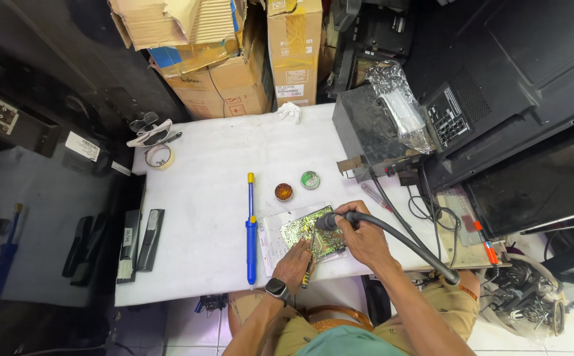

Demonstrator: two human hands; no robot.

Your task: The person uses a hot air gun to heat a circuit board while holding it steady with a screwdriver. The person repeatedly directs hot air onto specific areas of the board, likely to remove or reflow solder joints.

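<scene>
A green circuit board (305,227) lies on a white sheet near the front edge of the white table (214,178). My left hand (295,258), with a smartwatch on the wrist, rests on the board's near left corner and holds a thin tool (307,273) with a yellow and black handle. My right hand (361,232) grips the black handle of a hot-air tool (330,220), whose thick black hose (411,245) runs off to the right. The nozzle points down at the board.
A blue and yellow desoldering pump (251,231) lies left of the board. Two small round tins (284,192) (310,180) sit behind it. A black box unit (366,132) with a plastic bag stands at right. Tape roll (158,157), remotes (139,244) and cardboard boxes (234,72) surround the table.
</scene>
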